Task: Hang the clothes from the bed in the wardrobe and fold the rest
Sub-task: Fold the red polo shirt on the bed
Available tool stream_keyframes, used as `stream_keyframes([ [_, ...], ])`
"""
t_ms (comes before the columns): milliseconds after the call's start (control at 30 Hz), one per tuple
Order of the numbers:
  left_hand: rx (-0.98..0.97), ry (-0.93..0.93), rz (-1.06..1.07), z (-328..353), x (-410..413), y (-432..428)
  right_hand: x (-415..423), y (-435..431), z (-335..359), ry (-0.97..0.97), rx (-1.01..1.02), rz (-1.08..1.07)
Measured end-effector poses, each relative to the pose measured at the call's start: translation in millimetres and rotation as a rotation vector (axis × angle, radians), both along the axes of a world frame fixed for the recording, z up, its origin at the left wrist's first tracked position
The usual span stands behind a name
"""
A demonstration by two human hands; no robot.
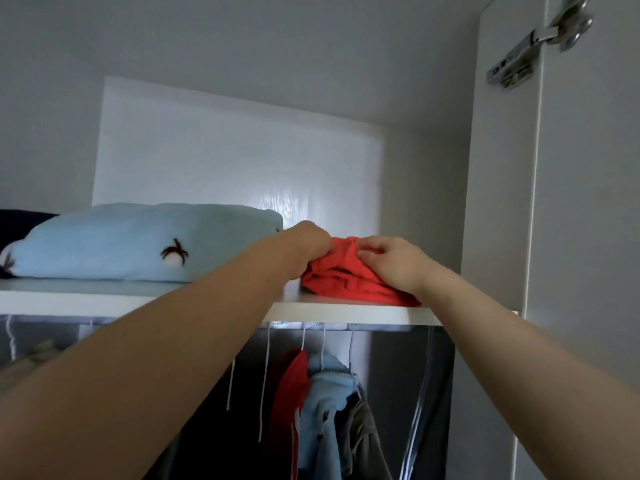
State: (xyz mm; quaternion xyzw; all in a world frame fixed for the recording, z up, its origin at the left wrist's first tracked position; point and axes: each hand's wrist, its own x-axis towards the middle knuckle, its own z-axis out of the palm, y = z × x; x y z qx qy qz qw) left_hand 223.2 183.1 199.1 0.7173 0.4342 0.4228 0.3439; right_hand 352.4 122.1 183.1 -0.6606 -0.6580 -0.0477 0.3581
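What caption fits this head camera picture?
On the shelf, left hand and right hand hold red clothes beside blue clothes.

- Left hand (pixel 306 245): fingertips buried in fold of red garment (pixel 346 282), not visible.
- Right hand (pixel 391 263): palm side hidden; covers garment's right portion.
- Dark item (pixel 20 216), far left of left hand: cut by frame edge, type not discernible.
- Hanging clothes (pixel 325 410), below both hands: run off bottom edge; dark zone under left forearm unreadable.
- Hinge (pixel 540 39), above right hand: clipped by top edge.
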Motion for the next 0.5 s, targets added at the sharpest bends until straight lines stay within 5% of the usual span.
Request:
stream_keyframes([
  [200, 0.687, 0.388, 0.334, 42, -40, -9, 6, 33, 1, -0.095, -0.077, 0.032],
  [367, 0.475, 0.853, 0.385, 23, -72, 23, -3, 62, 2, -0.156, -0.124, 0.090],
  [500, 0.478, 0.901, 0.337, 16, -73, 30, -15, 70, 6, -0.243, -0.013, 0.045],
])
